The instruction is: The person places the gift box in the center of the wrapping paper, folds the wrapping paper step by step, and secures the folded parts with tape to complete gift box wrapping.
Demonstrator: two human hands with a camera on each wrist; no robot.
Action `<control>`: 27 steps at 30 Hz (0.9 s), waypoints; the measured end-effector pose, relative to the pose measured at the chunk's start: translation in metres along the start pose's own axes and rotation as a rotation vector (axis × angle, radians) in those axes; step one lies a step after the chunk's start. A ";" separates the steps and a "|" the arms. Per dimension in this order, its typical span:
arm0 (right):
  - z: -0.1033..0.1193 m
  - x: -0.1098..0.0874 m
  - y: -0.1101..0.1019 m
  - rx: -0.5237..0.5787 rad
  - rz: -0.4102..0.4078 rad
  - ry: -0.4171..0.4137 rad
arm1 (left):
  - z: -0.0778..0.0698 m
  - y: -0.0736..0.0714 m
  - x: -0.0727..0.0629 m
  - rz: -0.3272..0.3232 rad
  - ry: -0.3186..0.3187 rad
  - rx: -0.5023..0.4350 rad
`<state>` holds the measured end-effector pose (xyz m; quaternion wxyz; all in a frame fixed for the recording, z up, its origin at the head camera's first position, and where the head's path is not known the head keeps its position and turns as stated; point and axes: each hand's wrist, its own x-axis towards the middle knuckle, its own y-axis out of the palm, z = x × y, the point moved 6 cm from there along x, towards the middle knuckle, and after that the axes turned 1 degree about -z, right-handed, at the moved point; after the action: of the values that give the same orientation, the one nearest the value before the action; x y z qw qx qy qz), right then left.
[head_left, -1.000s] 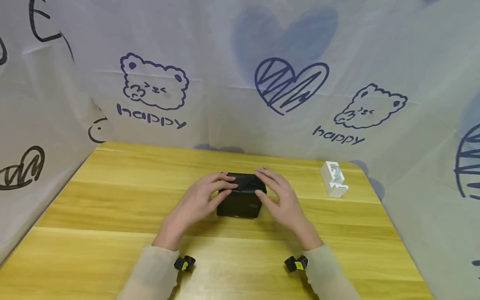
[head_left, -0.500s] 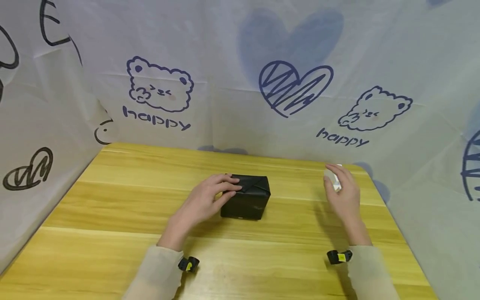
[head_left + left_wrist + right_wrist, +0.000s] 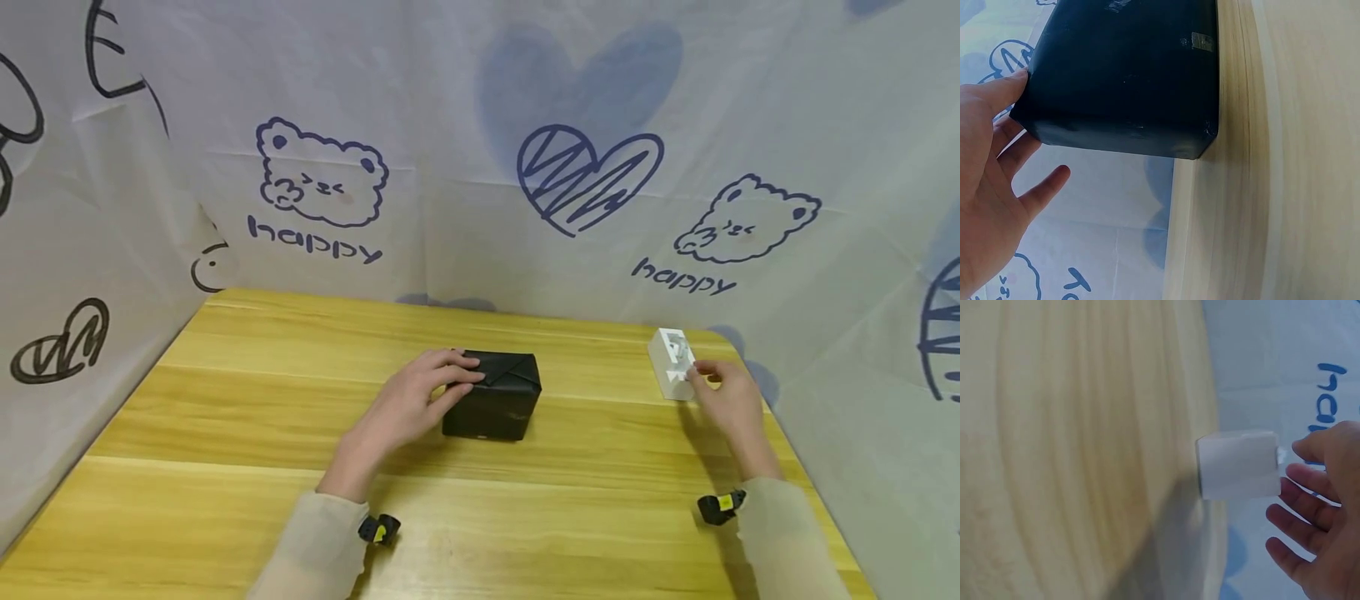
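A box wrapped in black paper (image 3: 491, 408) stands on the wooden table, its folded top flap showing. My left hand (image 3: 416, 387) rests on the box's left top edge, fingers lying over the top and thumb at the near edge. In the left wrist view the thumb (image 3: 1007, 90) touches the dark side, and a small piece of clear tape (image 3: 1202, 42) shows there. To the right is a white tape dispenser (image 3: 666, 367). My right hand (image 3: 727, 396) is at its near right end, thumb and index tips close together but apart in the right wrist view, other fingers (image 3: 1297, 528) loosely spread.
The wooden table (image 3: 585, 517) runs back to a white cloth wall (image 3: 450, 92) with printed bears and hearts. The dispenser stands near the table's back right corner. A stretch of bare wood separates it from the black box.
My right hand has left the box, reached right over the tape dispenser, then drawn back to its near right end. The left hand stays on the box. The view has shifted slightly.
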<state>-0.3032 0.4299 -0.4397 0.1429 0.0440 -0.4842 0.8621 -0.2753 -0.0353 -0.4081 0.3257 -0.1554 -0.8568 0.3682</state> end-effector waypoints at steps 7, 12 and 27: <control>-0.008 0.003 0.008 0.072 0.056 0.123 | 0.001 0.000 -0.001 0.005 -0.013 -0.002; -0.013 0.006 0.010 0.103 0.078 0.189 | -0.001 -0.001 -0.001 0.003 -0.004 -0.002; -0.021 0.009 0.014 0.208 0.219 0.271 | -0.002 -0.001 -0.001 -0.004 -0.001 0.001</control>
<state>-0.3142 0.4428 -0.4599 0.1069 -0.1109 -0.3707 0.9159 -0.2731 -0.0353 -0.4064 0.3260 -0.1537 -0.8571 0.3680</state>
